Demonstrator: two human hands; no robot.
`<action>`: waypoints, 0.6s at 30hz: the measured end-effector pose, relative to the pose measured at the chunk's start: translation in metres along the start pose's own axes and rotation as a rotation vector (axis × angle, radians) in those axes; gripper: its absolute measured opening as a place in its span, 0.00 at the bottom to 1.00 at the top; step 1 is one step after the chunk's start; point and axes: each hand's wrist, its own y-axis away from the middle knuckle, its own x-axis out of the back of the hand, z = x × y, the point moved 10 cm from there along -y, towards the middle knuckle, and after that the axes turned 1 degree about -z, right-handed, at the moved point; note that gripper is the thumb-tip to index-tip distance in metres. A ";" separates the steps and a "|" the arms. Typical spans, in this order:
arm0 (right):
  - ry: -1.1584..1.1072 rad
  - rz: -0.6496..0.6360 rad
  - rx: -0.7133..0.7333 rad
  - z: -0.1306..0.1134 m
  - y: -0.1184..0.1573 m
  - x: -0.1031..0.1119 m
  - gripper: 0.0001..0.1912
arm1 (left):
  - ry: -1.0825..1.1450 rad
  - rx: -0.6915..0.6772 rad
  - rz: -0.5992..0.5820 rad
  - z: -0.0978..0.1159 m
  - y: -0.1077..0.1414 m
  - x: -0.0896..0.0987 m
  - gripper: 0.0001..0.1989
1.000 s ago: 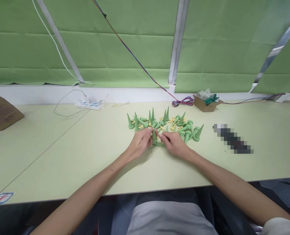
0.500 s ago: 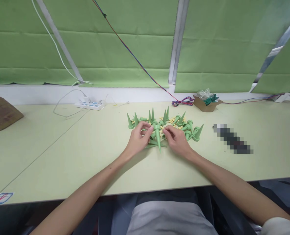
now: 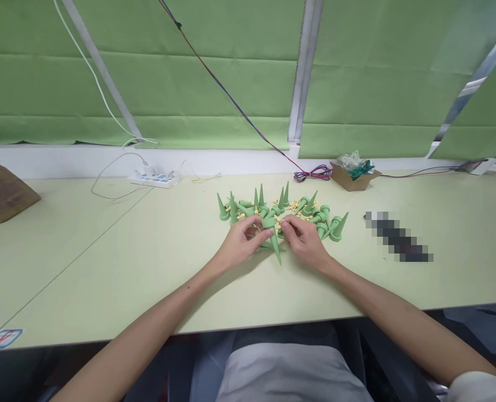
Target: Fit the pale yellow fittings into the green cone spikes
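Note:
Between my hands a green cone-shaped spike (image 3: 275, 244) points down, its wide collar at the top. My left hand (image 3: 242, 240) grips it near the collar, between thumb and fingers. Just right of the collar, my right hand (image 3: 302, 239) has its thumb and index finger pinched on a small yellow piece (image 3: 279, 221), mostly hidden by the fingertips. Behind and around the hands several more green spikes (image 3: 339, 229) stand or lie on the table, with small yellow pieces (image 3: 295, 206) scattered among them.
On the pale table (image 3: 126, 279), a power strip (image 3: 156, 177) lies at the back left and a brown paper bag (image 3: 3, 192) at the far left. A cardboard box (image 3: 352, 180) with plastic and green ties is at the back, beside coiled wire (image 3: 315, 174). A blurred dark object (image 3: 399, 237) lies right.
The spike in my left hand has tilted, its tip swinging slightly right and down. My left hand has shifted a little right and down; my right hand has barely moved.

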 end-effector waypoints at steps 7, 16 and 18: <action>-0.034 -0.016 -0.016 0.000 0.000 0.000 0.18 | -0.291 -0.314 0.100 0.025 0.007 0.006 0.07; -0.052 0.098 -0.044 0.004 0.000 0.009 0.18 | -0.285 -0.272 0.123 0.022 0.006 0.006 0.10; -0.056 0.135 -0.054 0.008 0.000 0.012 0.18 | -0.199 -0.188 0.135 0.016 0.004 0.009 0.10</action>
